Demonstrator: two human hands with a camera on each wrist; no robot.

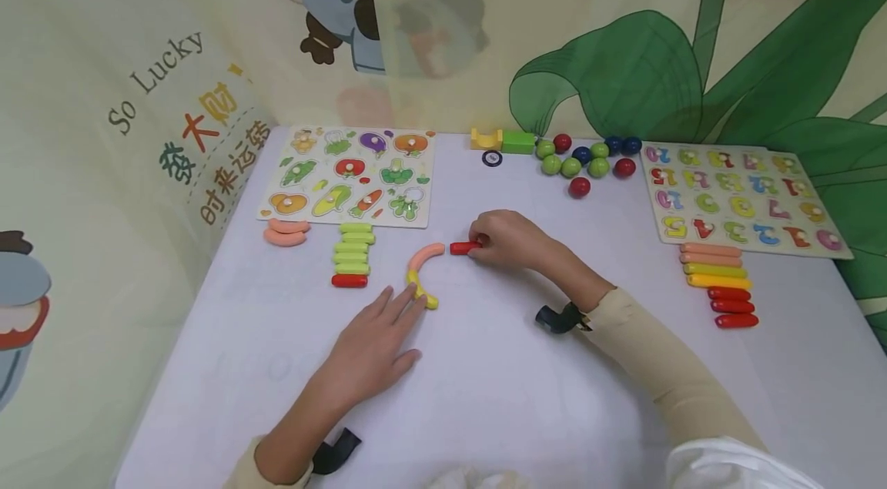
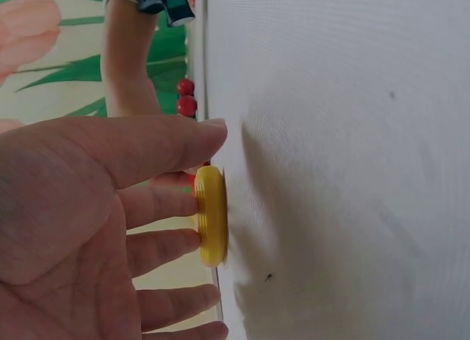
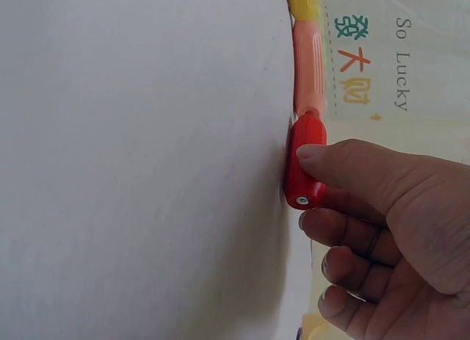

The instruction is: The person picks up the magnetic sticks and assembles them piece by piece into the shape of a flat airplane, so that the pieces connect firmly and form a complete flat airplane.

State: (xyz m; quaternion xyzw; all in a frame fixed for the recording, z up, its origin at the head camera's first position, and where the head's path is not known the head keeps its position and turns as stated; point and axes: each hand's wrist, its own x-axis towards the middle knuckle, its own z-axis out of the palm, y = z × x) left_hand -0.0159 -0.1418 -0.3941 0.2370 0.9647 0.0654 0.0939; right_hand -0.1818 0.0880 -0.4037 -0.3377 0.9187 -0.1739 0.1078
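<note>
My right hand (image 1: 509, 240) pinches a short red stick piece (image 3: 307, 164) between thumb and fingers, level with the table. Just left of it lies a curved pink piece (image 1: 426, 253); the head view shows a narrow gap between the two. From the pink piece's lower end, yellow pieces (image 1: 413, 278) carry the curve downward. My left hand (image 1: 374, 350) has its fingers outstretched, with fingertips touching the lower yellow piece (image 2: 211, 219). The left thumb stands apart from that piece.
A vegetable puzzle board (image 1: 346, 177) lies back left, a number board (image 1: 741, 196) back right. Green sticks (image 1: 356, 248) and pink pieces (image 1: 285, 239) sit at left. More coloured sticks (image 1: 717, 270) line the right. Several balls (image 1: 579, 187) and a green block (image 1: 518, 142) lie along the back.
</note>
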